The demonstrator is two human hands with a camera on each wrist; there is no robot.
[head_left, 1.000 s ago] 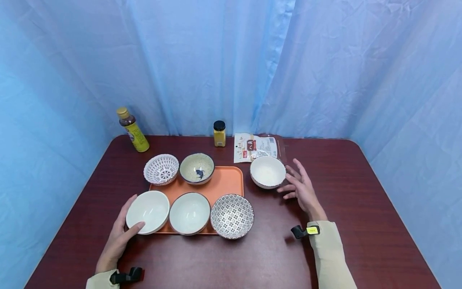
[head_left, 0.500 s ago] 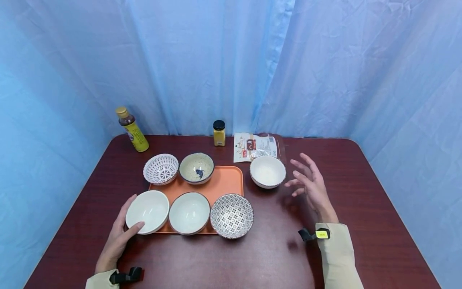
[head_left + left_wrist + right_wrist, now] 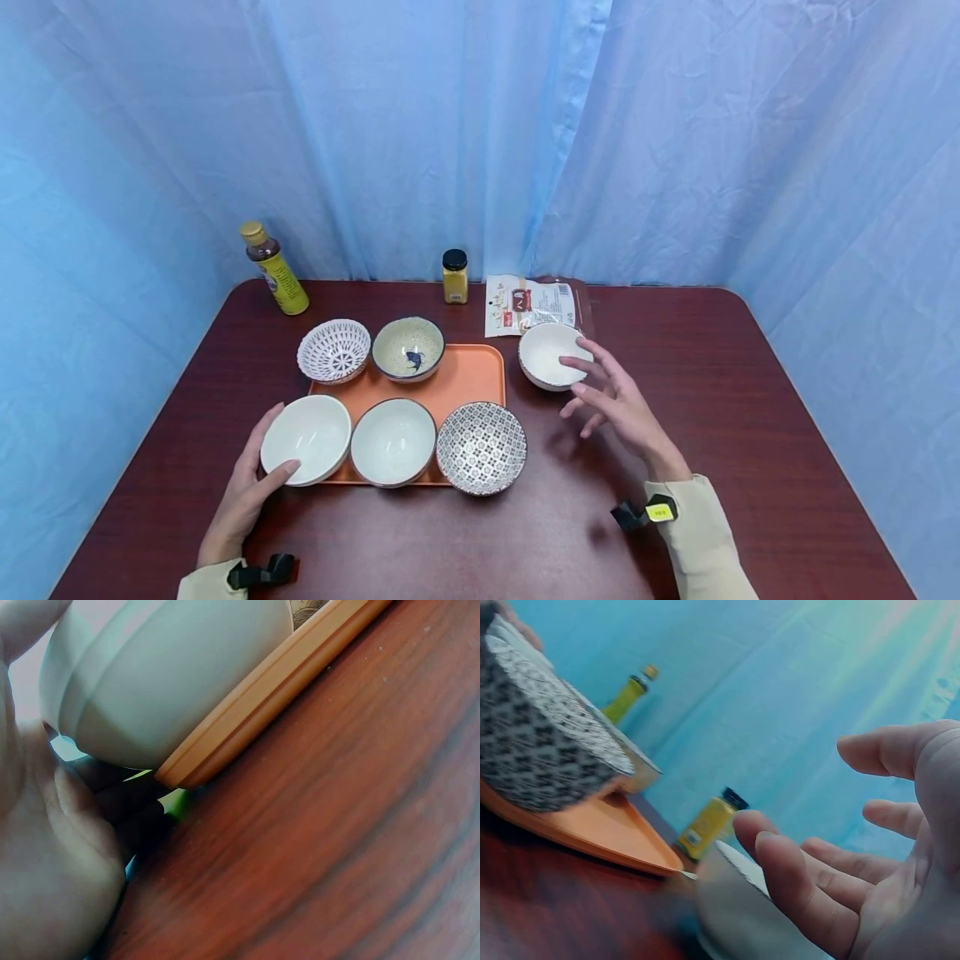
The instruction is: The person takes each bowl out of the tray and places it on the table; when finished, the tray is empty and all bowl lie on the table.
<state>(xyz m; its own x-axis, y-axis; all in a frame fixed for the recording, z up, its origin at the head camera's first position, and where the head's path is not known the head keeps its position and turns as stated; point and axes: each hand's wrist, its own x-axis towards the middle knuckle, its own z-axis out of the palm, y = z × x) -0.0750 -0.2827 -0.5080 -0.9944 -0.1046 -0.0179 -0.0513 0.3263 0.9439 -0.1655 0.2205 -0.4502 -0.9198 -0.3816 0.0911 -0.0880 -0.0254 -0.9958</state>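
Note:
At the tray's front left corner, my left hand [image 3: 243, 492] grips a plain white bowl [image 3: 311, 437], thumb over the rim and fingers along its outer side. The left wrist view shows this bowl's side [image 3: 172, 682] above the orange tray's edge [image 3: 247, 709]. My right hand [image 3: 626, 412] hovers beside a white bowl with a dark rim [image 3: 543, 358], off the tray on the right. Its fingers are spread and loosely bent, holding nothing. From the head they overlap that bowl's right side; in the right wrist view the bowl [image 3: 731, 915] sits behind the fingers. Contact cannot be told.
On the orange tray [image 3: 476, 375] stand a dark-rimmed white bowl [image 3: 393, 442], a black-patterned bowl [image 3: 482, 450], a fish-print bowl [image 3: 408, 342] and a purple-patterned bowl [image 3: 334, 350]. Behind are a yellow-labelled bottle [image 3: 281, 279], a black-lidded jar [image 3: 454, 279] and a food packet [image 3: 525, 304].
My right hand first drew away rightward from the right-hand bowl, then came back left and nearer the front, over the bowl's right side. My left hand and the bowls have stayed still.

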